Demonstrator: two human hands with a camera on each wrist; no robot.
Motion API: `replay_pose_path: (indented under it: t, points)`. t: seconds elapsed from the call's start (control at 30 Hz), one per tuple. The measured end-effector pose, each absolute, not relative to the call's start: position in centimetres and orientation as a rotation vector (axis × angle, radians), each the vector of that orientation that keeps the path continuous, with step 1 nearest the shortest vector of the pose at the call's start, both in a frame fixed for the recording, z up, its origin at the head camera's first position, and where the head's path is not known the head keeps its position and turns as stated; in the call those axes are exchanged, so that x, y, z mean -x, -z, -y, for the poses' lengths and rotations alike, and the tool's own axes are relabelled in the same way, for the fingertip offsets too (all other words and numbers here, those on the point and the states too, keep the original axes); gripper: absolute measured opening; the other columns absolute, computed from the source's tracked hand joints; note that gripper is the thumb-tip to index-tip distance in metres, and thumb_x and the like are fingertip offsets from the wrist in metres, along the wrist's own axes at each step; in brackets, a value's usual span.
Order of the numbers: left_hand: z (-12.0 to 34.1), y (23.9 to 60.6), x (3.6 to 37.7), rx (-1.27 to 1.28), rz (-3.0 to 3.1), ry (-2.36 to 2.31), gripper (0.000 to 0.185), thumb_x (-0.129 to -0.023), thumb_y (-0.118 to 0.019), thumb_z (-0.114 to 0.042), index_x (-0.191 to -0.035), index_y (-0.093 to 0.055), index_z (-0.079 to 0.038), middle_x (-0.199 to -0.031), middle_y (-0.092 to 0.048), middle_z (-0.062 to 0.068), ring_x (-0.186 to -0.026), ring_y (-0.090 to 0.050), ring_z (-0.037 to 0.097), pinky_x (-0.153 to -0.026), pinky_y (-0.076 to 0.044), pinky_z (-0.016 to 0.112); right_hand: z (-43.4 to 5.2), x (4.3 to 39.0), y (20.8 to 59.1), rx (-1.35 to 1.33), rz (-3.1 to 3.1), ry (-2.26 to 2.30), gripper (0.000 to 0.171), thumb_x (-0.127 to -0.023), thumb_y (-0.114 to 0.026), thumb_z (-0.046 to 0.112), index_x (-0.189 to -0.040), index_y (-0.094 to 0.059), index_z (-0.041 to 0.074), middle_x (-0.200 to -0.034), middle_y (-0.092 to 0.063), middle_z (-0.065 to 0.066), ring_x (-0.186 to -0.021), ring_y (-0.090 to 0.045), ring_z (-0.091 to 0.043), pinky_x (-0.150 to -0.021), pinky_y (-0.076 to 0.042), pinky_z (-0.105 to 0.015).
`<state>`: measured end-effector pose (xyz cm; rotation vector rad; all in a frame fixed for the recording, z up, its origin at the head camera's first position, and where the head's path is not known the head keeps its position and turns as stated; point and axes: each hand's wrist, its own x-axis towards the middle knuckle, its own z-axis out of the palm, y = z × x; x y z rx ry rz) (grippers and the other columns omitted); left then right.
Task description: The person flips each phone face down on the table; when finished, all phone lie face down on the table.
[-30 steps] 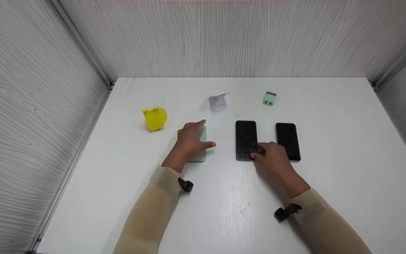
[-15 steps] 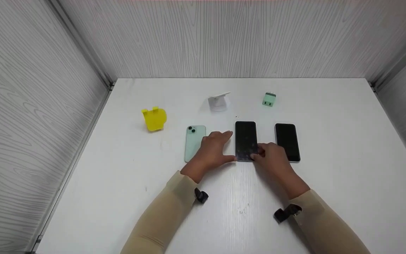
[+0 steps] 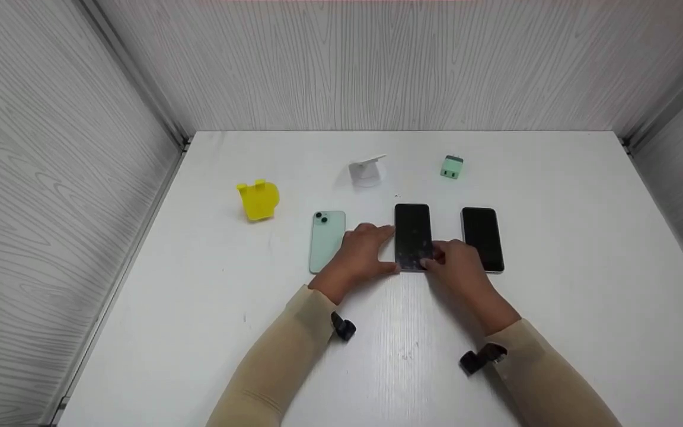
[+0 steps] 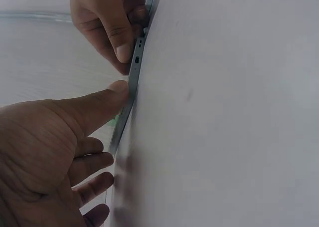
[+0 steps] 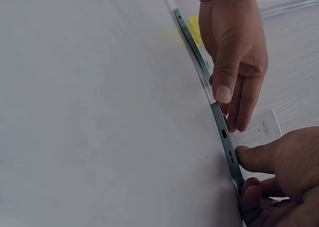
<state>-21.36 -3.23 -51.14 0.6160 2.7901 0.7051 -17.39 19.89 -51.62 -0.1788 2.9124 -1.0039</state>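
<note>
Three phones lie in a row on the white table (image 3: 555, 308): a mint-green phone (image 3: 325, 242) back up, a middle black phone (image 3: 412, 234) and a right black phone (image 3: 482, 237), both screen up. My left hand (image 3: 368, 252) lies between the green and middle phones, its thumb (image 4: 107, 100) straight against the middle phone's near edge (image 4: 135, 62) and its fingers along the left side. My right hand (image 3: 454, 261) pinches that phone's near right corner, thumb (image 5: 251, 156) on the edge (image 5: 223, 129). The phone lies flat.
A yellow stand (image 3: 258, 200) sits at the left, a white stand (image 3: 365, 171) behind the phones, a small green charger plug (image 3: 452, 166) at the back right. Grey panelled walls (image 3: 51, 178) enclose the table on three sides.
My left hand left the green phone and moved right to the middle black phone's left edge. The right hand stayed on that phone's near right corner.
</note>
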Motion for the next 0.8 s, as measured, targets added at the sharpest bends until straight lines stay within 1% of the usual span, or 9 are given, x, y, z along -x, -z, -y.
replay_pose_path:
  t: [0.13,0.33,0.5,0.63,0.73,0.8]
  points:
    - [3.34,51.18,21.42,-0.652,-2.773,-0.735,0.086,-0.093,-0.088,-0.039,-0.166,-0.048,-0.018,-0.159,-0.062,0.003,-0.147,-0.050,0.026,-0.121,-0.040,0.047,-19.89,17.41,51.62,0.185,-2.914,1.004,0.027,-0.100,-0.076,0.013,-0.122,-0.077,-0.003,-0.098,-0.070,-0.017,-0.091,-0.061,-0.028,-0.081,-0.051,-0.043]
    - [3.30,51.08,21.49,-0.746,-2.778,-0.661,0.077,-0.096,-0.084,-0.038,-0.163,-0.053,-0.017,-0.168,-0.053,-0.001,-0.152,-0.047,0.025,-0.122,-0.039,0.049,-20.00,17.35,51.76,0.197,-2.906,1.003,0.034,-0.102,-0.076,0.014,-0.132,-0.075,-0.003,-0.102,-0.070,-0.017,-0.094,-0.062,-0.029,-0.084,-0.051,-0.044]
    - [3.24,51.05,21.62,-0.753,-2.779,-0.592,0.076,-0.098,-0.082,-0.041,-0.164,-0.052,-0.017,-0.171,-0.048,-0.002,-0.155,-0.044,0.025,-0.123,-0.038,0.049,-20.05,17.39,51.78,0.193,-2.895,1.019,0.039,-0.103,-0.075,0.014,-0.137,-0.072,-0.004,-0.105,-0.071,-0.018,-0.096,-0.063,-0.029,-0.085,-0.052,-0.044]
    - [3.16,51.09,21.64,-0.755,-2.784,-0.541,0.076,-0.099,-0.081,-0.044,-0.164,-0.052,-0.017,-0.171,-0.048,-0.002,-0.156,-0.044,0.025,-0.123,-0.038,0.051,-20.04,17.38,51.81,0.161,-2.874,1.017,0.043,-0.103,-0.075,0.015,-0.140,-0.068,-0.006,-0.108,-0.070,-0.019,-0.098,-0.063,-0.029,-0.087,-0.052,-0.046]
    - [3.06,51.12,21.63,-0.766,-2.803,-0.507,0.075,-0.099,-0.081,-0.045,-0.163,-0.054,-0.015,-0.169,-0.051,-0.001,-0.155,-0.046,0.026,-0.123,-0.039,0.051,-20.04,17.41,51.83,0.145,-2.869,1.021,0.044,-0.103,-0.074,0.016,-0.140,-0.068,-0.007,-0.110,-0.070,-0.019,-0.099,-0.064,-0.030,-0.088,-0.053,-0.046]
    - [3.02,51.12,21.63,-0.777,-2.817,-0.484,0.075,-0.098,-0.081,-0.046,-0.162,-0.055,-0.015,-0.168,-0.053,0.000,-0.154,-0.047,0.026,-0.124,-0.039,0.051,-20.02,17.41,51.83,0.135,-2.863,1.038,0.043,-0.103,-0.075,0.018,-0.139,-0.069,-0.006,-0.109,-0.070,-0.018,-0.099,-0.064,-0.029,-0.087,-0.053,-0.045]
